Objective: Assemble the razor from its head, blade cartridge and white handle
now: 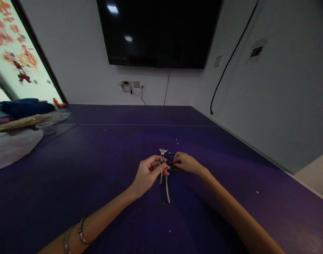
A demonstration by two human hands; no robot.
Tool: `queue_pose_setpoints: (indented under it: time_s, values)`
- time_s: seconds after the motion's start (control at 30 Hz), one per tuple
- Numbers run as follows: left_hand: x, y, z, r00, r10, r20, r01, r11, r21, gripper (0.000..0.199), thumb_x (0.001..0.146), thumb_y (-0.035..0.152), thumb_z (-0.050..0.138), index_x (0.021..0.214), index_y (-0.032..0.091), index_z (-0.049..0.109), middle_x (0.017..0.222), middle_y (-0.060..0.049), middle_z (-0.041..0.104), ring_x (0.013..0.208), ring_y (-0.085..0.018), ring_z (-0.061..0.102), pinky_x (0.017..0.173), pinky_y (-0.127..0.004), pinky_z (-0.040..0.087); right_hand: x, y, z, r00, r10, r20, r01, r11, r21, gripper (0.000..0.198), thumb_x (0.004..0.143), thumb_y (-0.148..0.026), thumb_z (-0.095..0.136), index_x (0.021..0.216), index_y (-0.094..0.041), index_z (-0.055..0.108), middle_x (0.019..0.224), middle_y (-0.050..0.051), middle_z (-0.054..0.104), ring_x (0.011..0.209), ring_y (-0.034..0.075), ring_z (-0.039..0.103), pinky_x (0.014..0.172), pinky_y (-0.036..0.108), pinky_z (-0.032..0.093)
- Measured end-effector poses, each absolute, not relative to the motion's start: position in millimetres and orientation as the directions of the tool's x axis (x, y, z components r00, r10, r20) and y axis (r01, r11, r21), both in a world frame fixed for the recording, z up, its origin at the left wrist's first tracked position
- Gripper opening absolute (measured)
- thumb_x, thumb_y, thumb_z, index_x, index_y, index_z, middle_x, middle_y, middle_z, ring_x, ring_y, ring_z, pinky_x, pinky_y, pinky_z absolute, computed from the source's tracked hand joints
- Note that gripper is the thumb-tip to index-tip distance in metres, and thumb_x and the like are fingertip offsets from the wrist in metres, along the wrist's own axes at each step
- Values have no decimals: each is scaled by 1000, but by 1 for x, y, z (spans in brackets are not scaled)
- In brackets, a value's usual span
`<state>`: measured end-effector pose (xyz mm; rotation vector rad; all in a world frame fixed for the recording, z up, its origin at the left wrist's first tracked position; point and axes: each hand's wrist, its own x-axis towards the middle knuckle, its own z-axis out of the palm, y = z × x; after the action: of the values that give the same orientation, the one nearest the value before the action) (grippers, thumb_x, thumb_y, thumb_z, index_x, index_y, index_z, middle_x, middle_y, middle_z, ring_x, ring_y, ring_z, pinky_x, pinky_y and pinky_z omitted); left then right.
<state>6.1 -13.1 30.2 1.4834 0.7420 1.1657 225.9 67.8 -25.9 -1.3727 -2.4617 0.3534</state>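
My left hand (148, 173) is closed around a silver metal tool (163, 152) with a wide, forked head pointing away from me. Its narrow lower part shows below my fingers; I cannot tell its exact kind. A pale, slightly curved tube or cable (167, 190) extends toward me from beneath the same hand. To the right, my right hand (187, 162) has its fingertips pinched low over small dark pieces (173, 166) on the purple surface. Whatever it grips is too small to make out. A thin dark-teal piece (170, 153) lies just beyond, between both hands.
The purple tabletop (98, 197) reaches the wall, with small white specks scattered on it. Plastic bags (17, 146) and blue fabric (25, 107) are piled at left. A television (161, 33) hangs above sockets (135, 84); a black cable (231, 56) runs down the right wall.
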Motion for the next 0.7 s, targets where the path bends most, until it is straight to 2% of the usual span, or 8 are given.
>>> queue_pose_setpoints:
  time_s: [0.27,0.37,0.5,0.57,0.7]
  values:
    - [7,-13,29,323,906,274,-116,-249,962,19,79,25,59,91,10,56,77,-8,67,62,-15,65,64,-29,52,227,69,-23,-440,874,206,733,482,-480,10,74,-19,59,74,-17,69,85,5,64,79,15,59,74,26,45]
    - [7,-13,28,320,905,279,-109,-258,960,19,79,25,58,91,11,56,77,-8,67,62,-15,65,64,-30,52,226,66,-12,-393,894,217,653,437,-618,14,75,-22,56,78,-16,69,75,4,66,66,14,60,60,25,48]
    - [8,-14,25,328,905,270,-100,-252,963,19,80,26,58,91,11,56,78,-8,67,63,-15,65,63,-29,52,220,58,9,-262,949,176,472,286,-834,22,75,-29,57,85,-14,69,70,3,67,47,10,57,42,21,45]
    - [8,-15,24,333,904,268,-98,-250,963,20,80,26,58,91,11,55,78,-8,67,63,-15,65,63,-29,52,217,52,19,-228,954,196,392,275,-878,22,73,-28,59,86,-13,69,72,4,68,49,10,59,43,21,48]
    - [9,-15,23,339,902,268,-95,-251,963,19,80,26,58,91,11,55,78,-8,67,63,-14,65,65,-29,52,212,41,39,-212,946,246,281,300,-912,24,69,-25,62,88,-12,70,75,6,69,67,15,65,49,22,54]
